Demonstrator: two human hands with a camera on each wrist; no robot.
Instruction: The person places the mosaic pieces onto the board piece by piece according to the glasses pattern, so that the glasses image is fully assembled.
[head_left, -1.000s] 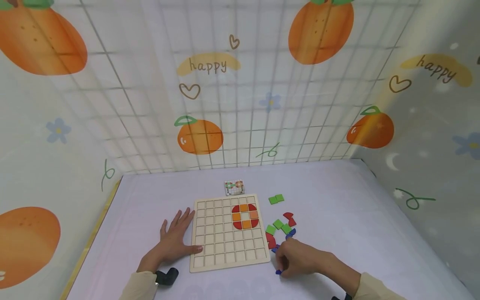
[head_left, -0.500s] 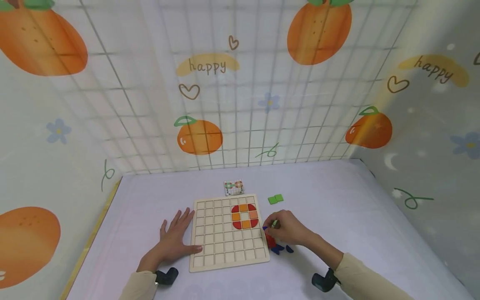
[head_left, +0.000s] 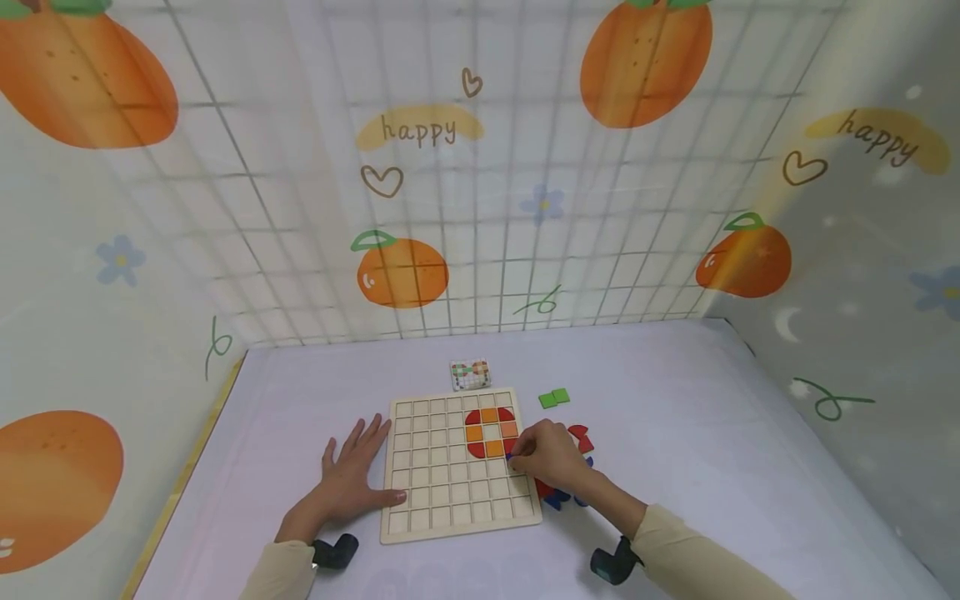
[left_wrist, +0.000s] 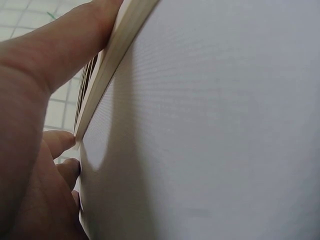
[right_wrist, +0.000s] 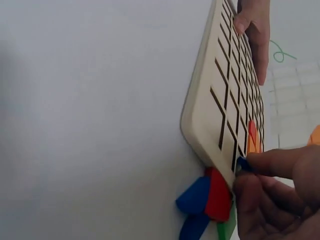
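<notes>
A square wooden grid board (head_left: 435, 498) lies on the table, with a ring of red and orange tiles (head_left: 492, 448) set in its upper right cells. My left hand (head_left: 350, 477) is spread along the board's left edge, its thumb resting on the rim. At the board's right side my right hand (head_left: 550, 456) pinches a small blue piece (right_wrist: 244, 163) between thumb and finger, just below the ring. Beside the board lie red pieces (head_left: 581, 437) and blue pieces (head_left: 557, 498); in the head view my right hand covers part of this group.
A small printed pattern card (head_left: 470, 375) lies behind the board. Two green square tiles (head_left: 554, 398) sit to its right. A printed curtain (head_left: 495, 208) rises behind the table (head_left: 675, 433). Each wrist wears a dark camera, the right one (head_left: 617, 562) over the front of the table.
My right hand has picked up a blue piece from right of the board and carried it up and left onto the board's right cells. My left hand has stayed put.
</notes>
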